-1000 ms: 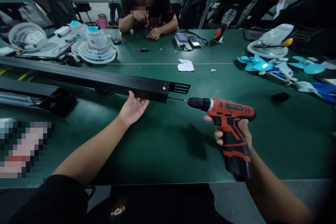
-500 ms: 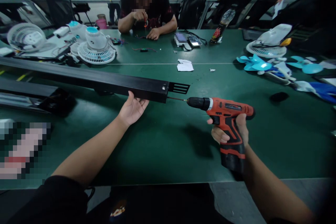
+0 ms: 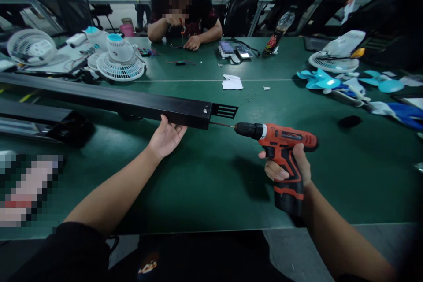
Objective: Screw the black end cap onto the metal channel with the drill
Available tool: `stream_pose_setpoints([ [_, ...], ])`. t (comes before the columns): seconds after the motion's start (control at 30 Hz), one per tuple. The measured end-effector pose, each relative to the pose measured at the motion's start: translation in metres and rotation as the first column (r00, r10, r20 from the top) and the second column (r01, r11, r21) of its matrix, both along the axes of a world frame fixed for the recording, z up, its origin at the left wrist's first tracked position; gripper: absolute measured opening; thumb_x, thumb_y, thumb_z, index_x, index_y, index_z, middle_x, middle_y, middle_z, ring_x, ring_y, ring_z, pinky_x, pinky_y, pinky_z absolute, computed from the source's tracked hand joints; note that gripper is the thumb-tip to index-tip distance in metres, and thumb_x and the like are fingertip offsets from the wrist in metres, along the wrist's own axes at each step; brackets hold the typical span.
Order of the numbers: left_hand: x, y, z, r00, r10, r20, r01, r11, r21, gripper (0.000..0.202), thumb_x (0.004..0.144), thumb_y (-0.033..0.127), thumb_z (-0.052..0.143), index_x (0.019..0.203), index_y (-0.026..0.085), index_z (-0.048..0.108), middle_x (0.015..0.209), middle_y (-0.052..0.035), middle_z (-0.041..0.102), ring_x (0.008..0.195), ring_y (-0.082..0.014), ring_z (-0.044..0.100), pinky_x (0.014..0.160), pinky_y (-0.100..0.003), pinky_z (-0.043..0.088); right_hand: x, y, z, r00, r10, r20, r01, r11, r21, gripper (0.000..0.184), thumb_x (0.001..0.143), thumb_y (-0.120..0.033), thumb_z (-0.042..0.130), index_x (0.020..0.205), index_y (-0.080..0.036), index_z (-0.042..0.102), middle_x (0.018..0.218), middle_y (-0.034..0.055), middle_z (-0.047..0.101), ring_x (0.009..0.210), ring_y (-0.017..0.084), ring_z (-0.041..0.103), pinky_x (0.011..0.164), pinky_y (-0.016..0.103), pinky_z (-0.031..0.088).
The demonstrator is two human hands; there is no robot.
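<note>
A long black metal channel (image 3: 132,105) lies across the green table (image 3: 211,185), its slotted end pointing right. My left hand (image 3: 166,138) cups the channel's near side from below, close to that end, fingers hooked on its lower edge. My right hand (image 3: 291,165) is wrapped round the grip of a red and black cordless drill (image 3: 280,141). The drill is level and points left. Its thin bit (image 3: 222,124) touches the end face of the channel.
Another black rail (image 3: 42,121) lies at the left. White desk fans (image 3: 120,57) stand at the back left, blue fan blades (image 3: 322,80) and a fan guard (image 3: 333,64) at the right. Paper scraps (image 3: 233,83) lie mid-table. A person (image 3: 185,17) sits opposite, working with both hands.
The drill's grip and my right hand have shifted slightly left and closer to me. My left hand and the channel have stayed put.
</note>
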State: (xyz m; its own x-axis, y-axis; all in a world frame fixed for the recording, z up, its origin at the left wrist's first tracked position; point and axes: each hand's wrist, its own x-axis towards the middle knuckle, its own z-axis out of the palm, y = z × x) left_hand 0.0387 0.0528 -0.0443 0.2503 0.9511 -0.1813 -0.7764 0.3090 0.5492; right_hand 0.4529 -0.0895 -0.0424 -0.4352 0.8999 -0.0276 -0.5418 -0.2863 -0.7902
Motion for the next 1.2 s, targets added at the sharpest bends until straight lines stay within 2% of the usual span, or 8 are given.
stream_pose_setpoints([
  [0.13, -0.002, 0.001, -0.002, 0.999, -0.034, 0.041, 0.034, 0.999, 0.016, 0.051, 0.126, 0.062, 0.051, 0.152, 0.027, 0.078, 0.123, -0.0047, 0.093, 0.124, -0.0213, 0.089, 0.116, -0.030, 0.067, -0.001, -0.001, 0.003, 0.999, 0.003, 0.032, -0.003, 1.000, -0.018, 0.075, 0.106, -0.085, 0.073, 0.116, -0.013, 0.090, 0.052, -0.0040, 0.053, 0.044, 0.014, 0.033, 0.042, 0.028, 0.046],
  [0.27, -0.001, 0.000, -0.001, 0.999, -0.025, 0.022, 0.025, 1.000, 0.019, 0.053, 0.124, 0.063, 0.056, 0.161, 0.028, 0.073, 0.126, -0.0049, 0.093, 0.126, -0.0217, 0.088, 0.122, -0.032, 0.064, -0.002, -0.002, 0.005, 0.998, -0.017, 0.064, 0.017, 1.000, -0.002, 0.075, 0.106, -0.086, 0.072, 0.113, -0.014, 0.090, 0.053, -0.0045, 0.051, 0.044, 0.013, 0.031, 0.042, 0.028, 0.042],
  [0.47, 0.002, -0.003, 0.008, 1.000, 0.008, 0.021, -0.006, 0.999, -0.054, 0.054, 0.128, 0.060, 0.046, 0.156, 0.025, 0.076, 0.125, -0.0063, 0.092, 0.129, -0.0232, 0.087, 0.128, -0.034, 0.061, -0.001, -0.003, 0.006, 0.993, -0.028, 0.115, 0.028, 1.000, -0.001, 0.071, 0.107, -0.086, 0.068, 0.104, -0.017, 0.086, 0.053, -0.0042, 0.049, 0.045, 0.015, 0.034, 0.043, 0.028, 0.041],
  [0.67, 0.000, -0.002, 0.005, 0.999, 0.004, 0.040, -0.001, 0.998, -0.061, 0.054, 0.127, 0.060, 0.048, 0.161, 0.026, 0.074, 0.126, -0.0069, 0.092, 0.132, -0.0245, 0.086, 0.128, -0.035, 0.060, 0.000, -0.003, 0.005, 0.989, -0.030, 0.142, 0.032, 0.999, -0.014, 0.072, 0.107, -0.088, 0.066, 0.105, -0.019, 0.083, 0.054, -0.0048, 0.047, 0.046, 0.015, 0.036, 0.043, 0.028, 0.041],
  [0.83, -0.002, 0.000, 0.000, 0.999, -0.014, 0.031, 0.015, 1.000, -0.026, 0.055, 0.126, 0.061, 0.049, 0.159, 0.026, 0.075, 0.128, -0.0069, 0.092, 0.127, -0.0237, 0.088, 0.123, -0.034, 0.063, 0.000, -0.004, 0.004, 0.988, -0.028, 0.150, 0.031, 0.999, -0.013, 0.074, 0.106, -0.088, 0.066, 0.115, -0.016, 0.084, 0.055, -0.0048, 0.049, 0.046, 0.015, 0.038, 0.042, 0.028, 0.039],
  [0.93, -0.002, 0.001, -0.002, 0.999, -0.029, 0.044, 0.029, 1.000, 0.000, 0.055, 0.126, 0.062, 0.051, 0.158, 0.026, 0.075, 0.128, -0.0066, 0.092, 0.127, -0.0234, 0.088, 0.121, -0.033, 0.064, 0.000, -0.004, 0.004, 0.989, -0.031, 0.145, 0.033, 0.999, -0.012, 0.077, 0.106, -0.089, 0.067, 0.114, -0.015, 0.084, 0.055, -0.0043, 0.050, 0.045, 0.015, 0.040, 0.043, 0.027, 0.040],
  [1.07, -0.003, 0.002, -0.002, 0.998, -0.031, 0.056, 0.031, 0.999, -0.009, 0.055, 0.127, 0.062, 0.046, 0.151, 0.025, 0.079, 0.123, -0.0056, 0.093, 0.124, -0.0228, 0.089, 0.118, -0.032, 0.066, 0.001, -0.004, 0.004, 0.992, -0.043, 0.116, 0.044, 0.999, -0.005, 0.071, 0.107, -0.086, 0.069, 0.108, -0.016, 0.085, 0.057, -0.0012, 0.057, 0.047, 0.016, 0.045, 0.044, 0.029, 0.043],
  [1.2, -0.002, 0.001, 0.000, 0.998, -0.026, 0.057, 0.027, 1.000, -0.013, 0.056, 0.127, 0.062, 0.044, 0.147, 0.025, 0.080, 0.124, -0.0061, 0.093, 0.122, -0.0223, 0.089, 0.116, -0.032, 0.067, 0.001, -0.006, 0.005, 0.995, -0.051, 0.084, 0.050, 0.999, 0.007, 0.065, 0.104, -0.079, 0.079, 0.115, -0.015, 0.088, 0.061, 0.0008, 0.063, 0.048, 0.015, 0.044, 0.044, 0.029, 0.044],
])
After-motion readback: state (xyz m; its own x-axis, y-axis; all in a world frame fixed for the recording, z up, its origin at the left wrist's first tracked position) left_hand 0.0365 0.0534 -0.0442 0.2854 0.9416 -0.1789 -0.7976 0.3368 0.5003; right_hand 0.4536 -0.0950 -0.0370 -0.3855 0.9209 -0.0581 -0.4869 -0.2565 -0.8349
